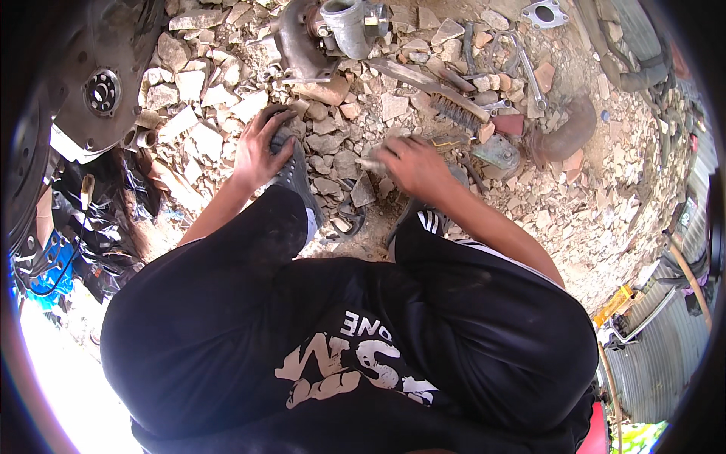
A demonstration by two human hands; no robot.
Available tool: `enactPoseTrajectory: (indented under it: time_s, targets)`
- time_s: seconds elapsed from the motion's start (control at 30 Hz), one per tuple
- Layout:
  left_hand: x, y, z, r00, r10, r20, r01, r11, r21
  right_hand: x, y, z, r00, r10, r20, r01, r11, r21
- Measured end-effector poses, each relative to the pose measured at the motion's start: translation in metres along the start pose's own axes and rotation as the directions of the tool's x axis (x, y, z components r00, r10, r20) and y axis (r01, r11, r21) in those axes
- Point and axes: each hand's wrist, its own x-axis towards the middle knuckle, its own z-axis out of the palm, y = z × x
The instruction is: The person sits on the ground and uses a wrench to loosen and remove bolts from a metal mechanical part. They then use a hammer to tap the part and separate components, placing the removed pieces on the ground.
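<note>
My left hand (265,147) rests against the toe of my left grey clog (293,170), thumb and fingers apart and curved over it. I see nothing held in it. Between my feet, my right hand (412,165) is low over the rubble, its curled fingertips smeared by motion. A pale stone chip (368,163) shows at those fingertips, blurred like them, and seems pinched there. Broken stones (325,144) lie between the two hands. Beyond my right hand lies a wire brush (459,106) with a wooden handle and dark bristles.
A brown metal manifold (299,45) with a grey pipe elbow (346,29) stands ahead. Toward the right are a wrench (529,72), a flange gasket (544,13), a rusty bent pipe (569,130) and a greenish metal part (499,155). A large metal housing (98,45) stands at left.
</note>
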Motion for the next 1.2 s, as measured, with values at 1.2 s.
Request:
enactPoseTrajectory:
  time_s: [1.2]
  targets:
    - [-0.002, -0.004, 0.002, 1.000, -0.013, 0.008, 0.013, 1.000, 0.018, -0.019, 0.040, -0.043, 0.764, 0.311, -0.565, -0.356, 0.934, 0.032]
